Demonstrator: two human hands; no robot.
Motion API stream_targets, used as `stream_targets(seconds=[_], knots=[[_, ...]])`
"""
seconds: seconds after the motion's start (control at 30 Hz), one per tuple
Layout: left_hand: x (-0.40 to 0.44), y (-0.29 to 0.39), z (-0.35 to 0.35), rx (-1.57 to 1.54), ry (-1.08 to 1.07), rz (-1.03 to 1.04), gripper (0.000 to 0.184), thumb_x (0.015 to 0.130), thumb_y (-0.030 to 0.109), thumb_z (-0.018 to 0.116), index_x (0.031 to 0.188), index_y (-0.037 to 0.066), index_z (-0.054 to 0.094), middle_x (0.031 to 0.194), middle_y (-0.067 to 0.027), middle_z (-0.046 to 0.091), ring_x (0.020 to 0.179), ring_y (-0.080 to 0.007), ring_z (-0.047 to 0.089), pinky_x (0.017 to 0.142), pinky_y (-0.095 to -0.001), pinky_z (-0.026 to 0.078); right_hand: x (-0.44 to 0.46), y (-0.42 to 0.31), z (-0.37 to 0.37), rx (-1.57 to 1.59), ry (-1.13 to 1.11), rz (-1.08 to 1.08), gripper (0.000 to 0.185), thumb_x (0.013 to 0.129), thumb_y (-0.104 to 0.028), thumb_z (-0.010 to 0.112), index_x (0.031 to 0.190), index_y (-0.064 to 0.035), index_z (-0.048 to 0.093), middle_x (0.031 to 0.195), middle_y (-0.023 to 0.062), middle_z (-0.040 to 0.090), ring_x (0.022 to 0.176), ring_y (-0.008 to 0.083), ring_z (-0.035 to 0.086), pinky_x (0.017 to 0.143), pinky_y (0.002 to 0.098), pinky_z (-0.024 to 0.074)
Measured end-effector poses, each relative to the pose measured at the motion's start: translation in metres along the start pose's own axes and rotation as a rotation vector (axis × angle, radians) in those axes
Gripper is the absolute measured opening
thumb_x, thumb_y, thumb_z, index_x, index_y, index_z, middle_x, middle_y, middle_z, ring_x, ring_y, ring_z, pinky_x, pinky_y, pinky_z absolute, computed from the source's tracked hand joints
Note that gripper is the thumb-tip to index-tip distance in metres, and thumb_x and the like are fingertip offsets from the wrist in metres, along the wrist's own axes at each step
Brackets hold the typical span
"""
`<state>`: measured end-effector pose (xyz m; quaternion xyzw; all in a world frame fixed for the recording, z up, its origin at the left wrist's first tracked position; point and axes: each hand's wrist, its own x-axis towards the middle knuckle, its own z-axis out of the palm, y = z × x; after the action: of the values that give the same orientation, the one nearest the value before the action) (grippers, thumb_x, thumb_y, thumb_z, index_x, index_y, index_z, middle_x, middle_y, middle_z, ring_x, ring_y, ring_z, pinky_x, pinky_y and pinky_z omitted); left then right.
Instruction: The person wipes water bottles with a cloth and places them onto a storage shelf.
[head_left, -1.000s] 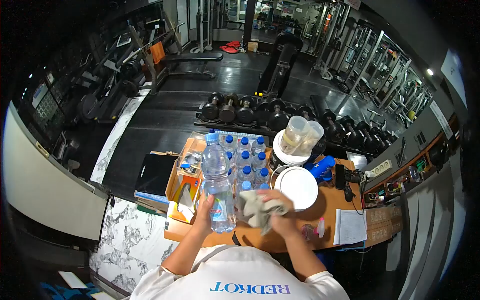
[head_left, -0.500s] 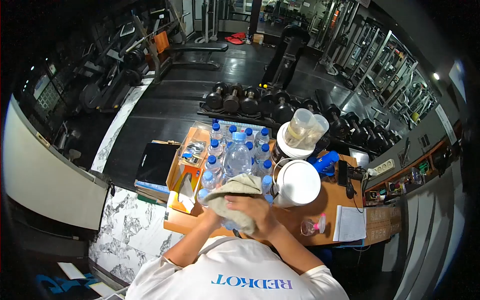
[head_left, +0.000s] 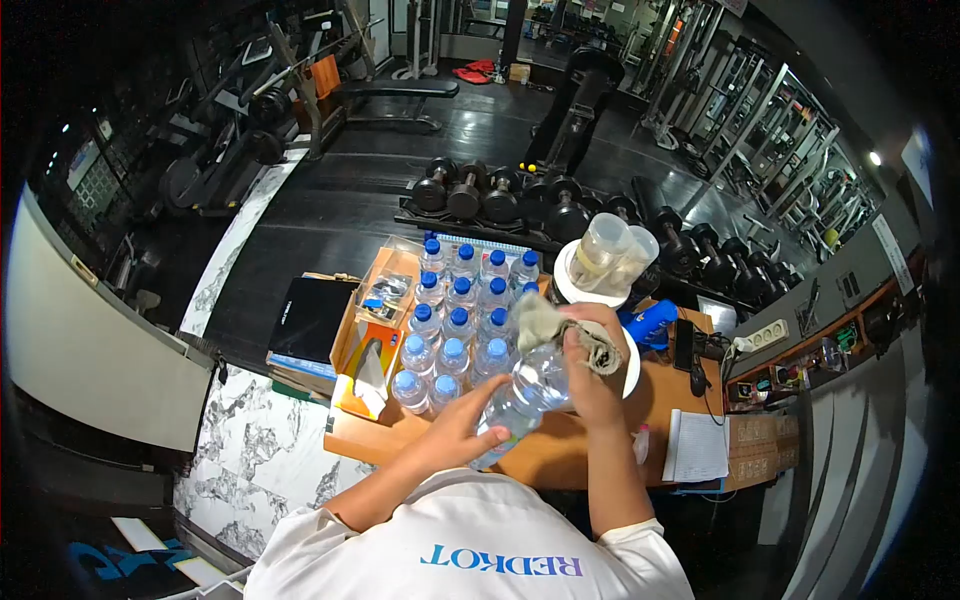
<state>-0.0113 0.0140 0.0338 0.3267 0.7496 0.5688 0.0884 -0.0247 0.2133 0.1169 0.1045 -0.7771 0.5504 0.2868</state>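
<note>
A large clear plastic water bottle (head_left: 540, 380) is tilted over the desk in front of my chest, its lower end toward me. My left hand (head_left: 462, 428) grips it near the lower part, thumb along the side. Wrapped about the bottle's upper end is a grey-beige cloth (head_left: 540, 322), which my right hand (head_left: 596, 375) holds closed against it; the cap is hidden. Just left of it, several small water bottles (head_left: 454, 352) with blue caps stand upright in rows.
White tubs (head_left: 632, 375) stand to the right, one bearing clear plastic cups (head_left: 605, 245). An orange tissue box (head_left: 370, 372) sits on the left. A notebook (head_left: 698, 447), phone (head_left: 685, 345) and blue bottle (head_left: 652, 322) lie on the desk (head_left: 560, 455). Dumbbells (head_left: 465, 192) line a rack behind.
The large bottle has gone from upright to tilted, swinging right. My right hand and the cloth moved up and right onto its top; my left hand now shows gripping its lower part.
</note>
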Motion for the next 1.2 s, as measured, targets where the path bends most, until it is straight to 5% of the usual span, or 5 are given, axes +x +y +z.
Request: stream_targets(seconds=[0.4,0.7,0.93,1.03,1.2], knots=[[0.016,0.013,-0.002,-1.181,-0.929,-0.084,0.103,0.062,0.053,0.081,0.137,0.002,0.031,0.124,-0.0136,0.051,0.111,-0.026,0.055,0.097,-0.0409,0.043,0.025,-0.053,-0.003,0.785,-0.154,-0.519,0.025,0.093,-0.03,0.054,0.1,-0.0084,0.043,0.087,0.0132,0.058,0.076,0.0226,0.056,0.063,0.0356,0.0503],[-0.002,-0.01,0.005,-1.167,-0.396,-0.282,0.093,0.067,0.056,0.076,0.135,0.009,0.033,0.121,-0.0123,0.052,0.107,-0.0253,0.058,0.085,-0.0425,0.052,-0.018,-0.047,0.023,-0.337,-0.055,-0.556,0.032,0.086,-0.036,0.061,0.102,-0.0076,0.06,0.124,0.0142,0.058,0.126,0.0344,0.045,0.107,0.0491,0.0295],[-0.008,-0.036,-0.014,-1.038,-0.01,-0.28,0.094,0.071,0.067,0.064,0.135,0.006,0.035,0.115,-0.012,0.057,0.1,-0.0227,0.061,0.081,-0.0379,0.054,-0.066,-0.006,0.022,0.084,-0.406,-0.318,0.032,0.091,-0.033,0.055,0.107,-0.0046,0.057,0.107,0.0105,0.066,0.113,0.0271,0.057,0.096,0.0416,0.0442],[-0.017,-0.032,-0.019,-1.097,-0.004,-0.33,0.093,0.071,0.07,0.062,0.134,0.006,0.037,0.113,-0.0123,0.059,0.098,-0.0228,0.062,0.081,-0.0374,0.054,-0.09,0.047,-0.008,0.204,0.04,0.507,0.042,0.098,-0.038,0.042,0.118,-0.0037,0.054,0.113,0.0112,0.059,0.103,0.0188,0.056,0.091,0.0343,0.0457],[-0.022,-0.051,-0.007,-1.198,-0.094,-0.367,0.078,0.086,0.065,0.044,0.137,0.008,0.034,0.114,-0.0126,0.059,0.095,-0.0224,0.062,0.079,-0.0372,0.054,-0.028,-0.024,-0.005,0.821,0.541,0.645,0.041,0.095,-0.036,0.05,0.119,-0.0033,0.053,0.115,0.0063,0.058,0.102,0.0186,0.058,0.086,0.0319,0.048]])
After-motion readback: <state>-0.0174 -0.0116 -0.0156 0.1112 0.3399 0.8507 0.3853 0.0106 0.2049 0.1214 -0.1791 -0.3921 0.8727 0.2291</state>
